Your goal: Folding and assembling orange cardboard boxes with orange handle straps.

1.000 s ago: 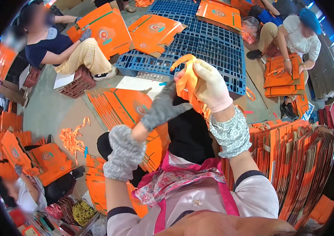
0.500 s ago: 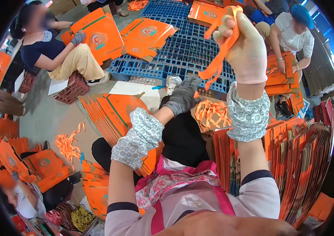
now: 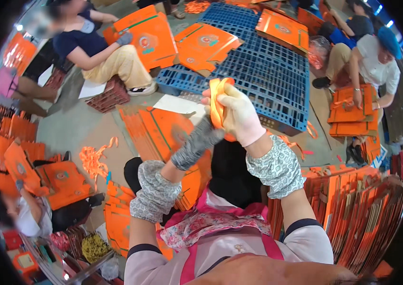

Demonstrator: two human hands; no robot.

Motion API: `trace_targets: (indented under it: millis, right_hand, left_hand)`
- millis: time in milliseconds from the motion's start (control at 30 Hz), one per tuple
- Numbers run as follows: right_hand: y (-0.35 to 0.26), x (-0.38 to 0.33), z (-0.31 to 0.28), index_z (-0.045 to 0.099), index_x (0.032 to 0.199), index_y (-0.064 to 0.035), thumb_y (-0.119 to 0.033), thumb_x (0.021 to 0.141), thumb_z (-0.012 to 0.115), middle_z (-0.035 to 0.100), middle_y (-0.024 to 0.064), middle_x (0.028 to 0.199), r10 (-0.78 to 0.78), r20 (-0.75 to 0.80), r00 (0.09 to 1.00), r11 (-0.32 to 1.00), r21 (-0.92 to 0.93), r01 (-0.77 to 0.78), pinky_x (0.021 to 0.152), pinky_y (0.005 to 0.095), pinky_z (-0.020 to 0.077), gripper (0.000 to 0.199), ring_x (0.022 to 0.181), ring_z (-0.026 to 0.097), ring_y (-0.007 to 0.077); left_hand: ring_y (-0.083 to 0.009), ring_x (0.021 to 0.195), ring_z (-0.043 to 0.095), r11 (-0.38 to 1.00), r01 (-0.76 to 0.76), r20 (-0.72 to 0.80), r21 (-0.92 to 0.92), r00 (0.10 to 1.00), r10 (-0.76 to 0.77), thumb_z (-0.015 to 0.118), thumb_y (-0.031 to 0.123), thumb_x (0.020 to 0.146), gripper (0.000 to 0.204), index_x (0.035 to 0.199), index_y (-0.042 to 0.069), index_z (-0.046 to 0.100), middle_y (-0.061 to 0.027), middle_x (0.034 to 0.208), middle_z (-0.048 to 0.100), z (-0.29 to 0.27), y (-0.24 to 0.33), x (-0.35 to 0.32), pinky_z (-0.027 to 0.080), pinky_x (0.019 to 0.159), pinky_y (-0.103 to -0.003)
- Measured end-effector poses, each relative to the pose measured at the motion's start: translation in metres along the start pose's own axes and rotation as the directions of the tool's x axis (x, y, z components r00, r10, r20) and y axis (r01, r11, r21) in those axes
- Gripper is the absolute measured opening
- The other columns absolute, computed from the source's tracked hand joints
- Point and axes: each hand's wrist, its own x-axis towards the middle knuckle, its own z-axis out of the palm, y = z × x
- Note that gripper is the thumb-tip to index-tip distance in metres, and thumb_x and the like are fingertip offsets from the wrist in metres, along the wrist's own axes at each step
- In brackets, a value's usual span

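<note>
My right hand (image 3: 237, 113), in a pale glove, is raised in front of me and grips a folded bunch of orange ribbon strips (image 3: 217, 97). My left hand (image 3: 200, 141), in a grey knit glove, reaches up from below and pinches the lower end of the same strips. Both forearms wear patterned sleeve covers. Under my hands a fanned stack of flat orange cardboard sheets (image 3: 156, 128) lies on the floor.
A blue plastic pallet (image 3: 263, 71) with orange flattened boxes sits ahead. A seated person (image 3: 94, 50) at upper left holds an orange box; another person (image 3: 370, 57) works at upper right. Upright orange sheets (image 3: 363, 209) stand to my right. Loose orange strips (image 3: 94, 159) lie on the floor.
My right hand has come down from high up at the right to the middle, with the strips now bunched and folded. My left hand has stayed close below it.
</note>
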Motion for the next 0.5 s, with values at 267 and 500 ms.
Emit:
trace_targets:
  millis: [267, 500]
  right_hand:
    - [0.041, 0.034, 0.008, 0.048, 0.106, -0.0035, -0.015, 0.09, 0.049, 0.044, 0.0003, 0.07, 0.151, 0.042, 0.988, 0.988, 0.028, -0.152, 0.042, 0.0188, 0.0271, 0.019, 0.047, 0.033, 0.0047]
    - [0.063, 0.06, -0.008, 0.048, 0.109, 0.0028, -0.015, 0.092, 0.046, 0.045, -0.0008, 0.069, 0.241, 0.086, 0.967, 0.97, -0.015, -0.241, 0.04, 0.0202, 0.0253, 0.025, 0.044, 0.031, 0.0041]
  left_hand:
    - [-0.0139, 0.081, 0.058, 0.807, 0.44, 0.163, -0.393, 0.897, -0.41, 0.054, 0.035, 0.089, 0.036, 0.097, 0.0, 0.056, -0.0057, 0.092, 0.058, -0.047, -0.02, -0.095, 0.049, 0.079, -0.03]
    - [-0.0079, 0.073, 0.055, 0.742, 0.639, 0.184, -0.202, 0.769, -0.612, 0.05, 0.038, 0.091, 0.039, 0.089, 0.001, 0.06, -0.0033, 0.085, 0.061, -0.051, -0.026, -0.152, 0.043, 0.064, -0.02]
